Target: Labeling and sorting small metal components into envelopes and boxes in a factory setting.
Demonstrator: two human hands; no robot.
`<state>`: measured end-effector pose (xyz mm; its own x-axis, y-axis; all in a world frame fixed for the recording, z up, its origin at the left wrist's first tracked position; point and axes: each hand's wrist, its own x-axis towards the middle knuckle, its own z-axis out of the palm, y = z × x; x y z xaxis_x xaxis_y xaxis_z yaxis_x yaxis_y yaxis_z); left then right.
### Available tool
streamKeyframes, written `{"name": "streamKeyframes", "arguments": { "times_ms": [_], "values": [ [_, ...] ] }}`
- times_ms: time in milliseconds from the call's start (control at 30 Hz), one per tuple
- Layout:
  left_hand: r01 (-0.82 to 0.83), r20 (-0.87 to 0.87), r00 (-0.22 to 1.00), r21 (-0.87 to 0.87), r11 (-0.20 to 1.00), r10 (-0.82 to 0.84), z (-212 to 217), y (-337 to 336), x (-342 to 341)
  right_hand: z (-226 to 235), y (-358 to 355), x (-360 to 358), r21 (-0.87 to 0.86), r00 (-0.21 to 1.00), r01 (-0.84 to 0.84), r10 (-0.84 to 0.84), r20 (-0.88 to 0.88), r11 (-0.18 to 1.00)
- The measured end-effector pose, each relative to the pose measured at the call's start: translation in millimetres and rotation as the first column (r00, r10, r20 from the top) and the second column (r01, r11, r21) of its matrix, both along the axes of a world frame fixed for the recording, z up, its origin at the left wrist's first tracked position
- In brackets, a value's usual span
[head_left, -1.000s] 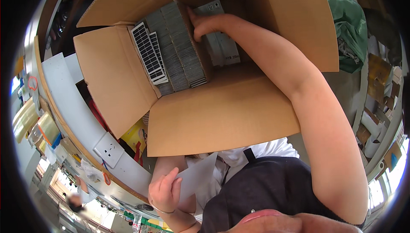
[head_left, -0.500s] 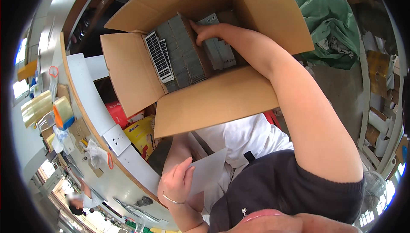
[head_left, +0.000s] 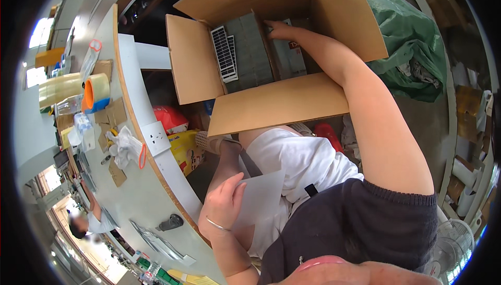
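A large open cardboard box [head_left: 279,105] stands in front of me with its flaps spread. Inside, a cardboard divider [head_left: 264,45] stands beside rows of stacked grey flat pieces [head_left: 248,55]. Two dark panels with white grid lines [head_left: 224,55] lean at the left end of the rows. My right hand [head_left: 283,30] reaches into the box by the divider, thumb and fingers apart, above a grey-white package [head_left: 292,61]. Its contact with the package is unclear. Lower down, my left hand [head_left: 223,201], wearing a bangle, is closed on a translucent sheet [head_left: 261,199] above my lap.
A long worktable [head_left: 138,201] on the left carries tape rolls [head_left: 96,93], a plastic bag [head_left: 127,146] and a power socket [head_left: 155,137]. A green sack [head_left: 404,45] sits right of the box, near shelving [head_left: 464,144]. Another person [head_left: 94,220] is far left.
The view has shifted, so the box appears further right and more of the worktable shows. My right hand remains inside the box; my left hand still has the sheet.
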<state>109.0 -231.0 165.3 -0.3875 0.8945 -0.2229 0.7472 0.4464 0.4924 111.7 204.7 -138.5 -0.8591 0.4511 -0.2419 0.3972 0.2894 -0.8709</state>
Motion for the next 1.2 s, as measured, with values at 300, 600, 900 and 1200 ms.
{"name": "streamKeyframes", "arguments": {
  "times_ms": [300, 600, 900, 1200],
  "values": [
    [-0.048, 0.101, 0.994, 0.087, 0.995, 0.039, -3.0, -6.8, 1.3, 18.7, 24.3, -11.7, 0.336, 0.893, -0.305, 0.144, 0.427, 0.891],
    [-0.308, 0.220, 0.939, 0.200, 0.930, 0.264, -3.7, -32.2, 10.9, 108.2, 23.6, -2.8, 0.567, 0.920, -0.391, 0.313, 0.235, 0.725],
    [-0.474, 0.324, 0.880, 0.661, 0.582, 0.348, -20.7, -73.4, 18.0, 225.8, -97.6, 21.7, -0.027, 0.970, -0.191, 0.184, -0.160, 0.981],
    [-0.775, 0.710, 0.597, 0.631, 0.038, 0.374, -10.6, -138.8, 74.3, 309.3, -289.5, 63.6, -0.263, 0.722, -0.687, 0.597, -0.349, 0.677]
  ]
}}
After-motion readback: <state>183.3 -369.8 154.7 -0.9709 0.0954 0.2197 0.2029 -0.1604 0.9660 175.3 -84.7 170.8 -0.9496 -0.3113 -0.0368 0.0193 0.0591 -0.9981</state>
